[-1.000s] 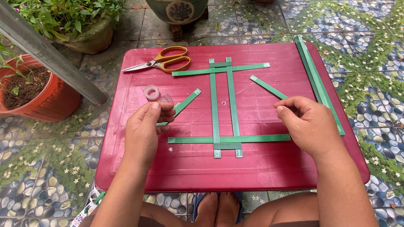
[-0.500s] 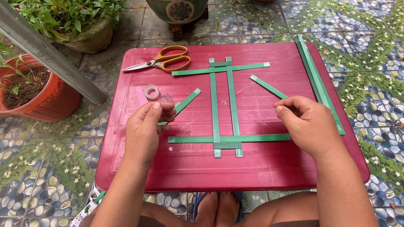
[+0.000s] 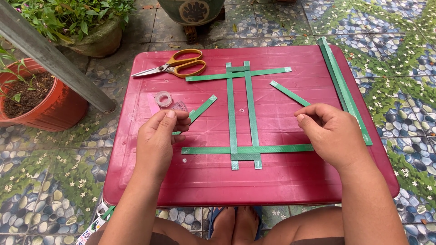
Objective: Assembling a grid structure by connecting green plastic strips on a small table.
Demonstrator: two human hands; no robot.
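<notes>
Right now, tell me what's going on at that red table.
A person sits at a red table with green strips laid crosswise into an open grid. The left hand pinches one end of a loose short strip beside a small tape roll. The right hand is curled over the grid's right side, its fingertips pinched together; what they hold is unclear. Scissors lie at the far edge, spare long strips along the right.
</notes>
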